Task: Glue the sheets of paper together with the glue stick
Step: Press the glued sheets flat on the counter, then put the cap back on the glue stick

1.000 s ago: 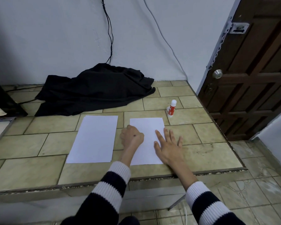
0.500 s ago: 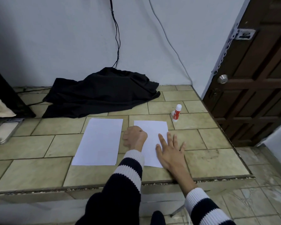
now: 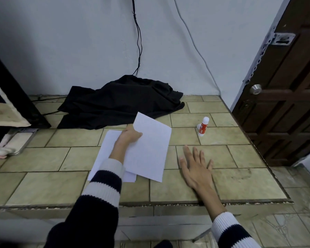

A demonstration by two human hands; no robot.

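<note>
My left hand (image 3: 128,137) pinches the left edge of a white sheet (image 3: 150,149) and holds it lifted and tilted above the tiled counter (image 3: 43,158). Under it lies a second white sheet (image 3: 106,151), partly covered by my left arm and the lifted sheet. My right hand (image 3: 195,165) rests flat on the bare tiles to the right of the sheets, fingers spread, holding nothing. The glue stick (image 3: 203,127), white with a red label, stands upright further back on the right with its white cap (image 3: 198,126) lying beside it.
A crumpled black cloth (image 3: 120,102) lies at the back against the wall. Cables (image 3: 138,42) hang down the wall above it. A dark object (image 3: 13,97) and a metal tray (image 3: 20,140) sit at the left. A brown door (image 3: 284,86) stands right of the counter's edge.
My left hand has picked up the right sheet and carried it left, over the other sheet. My right hand has come off the paper and now lies on bare tiles.
</note>
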